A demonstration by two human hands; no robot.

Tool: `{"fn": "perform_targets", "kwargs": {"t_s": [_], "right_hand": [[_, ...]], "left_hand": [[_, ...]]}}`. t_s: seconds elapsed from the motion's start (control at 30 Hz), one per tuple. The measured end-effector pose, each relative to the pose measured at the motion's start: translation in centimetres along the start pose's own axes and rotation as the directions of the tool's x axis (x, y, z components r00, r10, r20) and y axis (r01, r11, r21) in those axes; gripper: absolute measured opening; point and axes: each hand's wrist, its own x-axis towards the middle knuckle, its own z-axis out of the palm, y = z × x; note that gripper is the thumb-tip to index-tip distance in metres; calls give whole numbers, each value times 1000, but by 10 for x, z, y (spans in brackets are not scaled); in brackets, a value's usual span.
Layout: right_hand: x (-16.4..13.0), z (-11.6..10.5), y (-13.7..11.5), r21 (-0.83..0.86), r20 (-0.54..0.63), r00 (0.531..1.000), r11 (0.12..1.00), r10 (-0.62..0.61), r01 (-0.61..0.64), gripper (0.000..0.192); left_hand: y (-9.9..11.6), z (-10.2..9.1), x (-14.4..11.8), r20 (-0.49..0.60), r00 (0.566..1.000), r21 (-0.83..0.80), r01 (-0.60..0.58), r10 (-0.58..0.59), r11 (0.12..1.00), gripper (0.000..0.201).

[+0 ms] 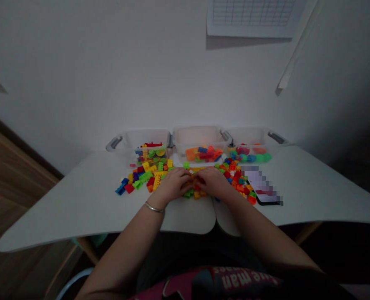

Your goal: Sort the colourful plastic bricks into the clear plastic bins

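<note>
At the middle of the table, my left hand and my right hand face each other, close together. Fingers of both hands curl inward around orange toy building bricks between them; my fingers partly hide these, and their exact shape is unclear. Green and yellow bricks lie just below my fingertips. Left of my left hand spreads a loose pile of multicoloured bricks. Another pile of mostly red and orange bricks lies beside my right hand.
Along the wall stand three clear plastic boxes: a left box, a middle box and a right box, each holding colourful pieces. A phone lies right of the bricks. The white table has a notched front edge.
</note>
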Motion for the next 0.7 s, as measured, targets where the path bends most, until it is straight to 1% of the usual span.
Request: {"fn": "perform_targets", "kwargs": {"t_s": [0.17, 0.4, 0.57, 0.7], "right_hand": [[-1, -4, -1, -46, 17, 1000, 999, 20, -19, 13], [-3, -5, -4, -83, 24, 997, 994, 69, -67, 29], [0, -1, -8, -101, 8, 996, 991, 94, -92, 30], [2, 6, -8, -82, -4, 995, 991, 103, -103, 33]], "left_hand": [[-3, 4, 0, -7, 1000, 10, 6, -6, 1000, 20], [-1, 1, 0, -27, 998, 44, 53, -52, 998, 16], [1, -4, 0, -34, 995, 131, 101, -98, 986, 11], [3, -5, 1, -45, 993, 134, 115, -110, 984, 11]]}}
